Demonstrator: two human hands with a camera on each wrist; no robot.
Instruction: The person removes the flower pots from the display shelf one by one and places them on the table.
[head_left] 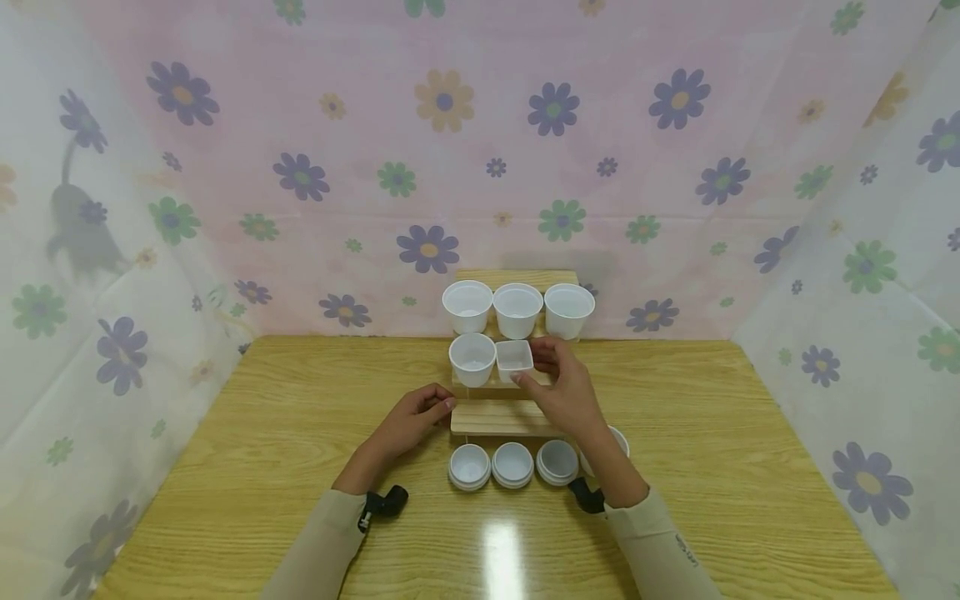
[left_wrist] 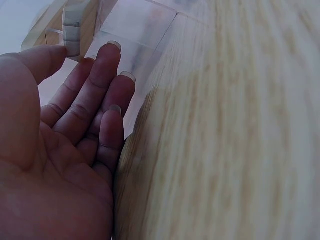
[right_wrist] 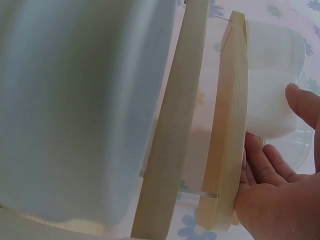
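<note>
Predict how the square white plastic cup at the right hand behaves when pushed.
The square white plastic cup looks thin-walled and empty, so probably light. Its flat sides suggest sliding rather than rolling. A leftward push would likely nudge the adjacent round white plastic cup.

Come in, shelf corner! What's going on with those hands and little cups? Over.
Right hand holding square white cup. Left hand touching left end of front wooden shelf. Round white cup close on square one's left; nothing visibly blocking.
</note>
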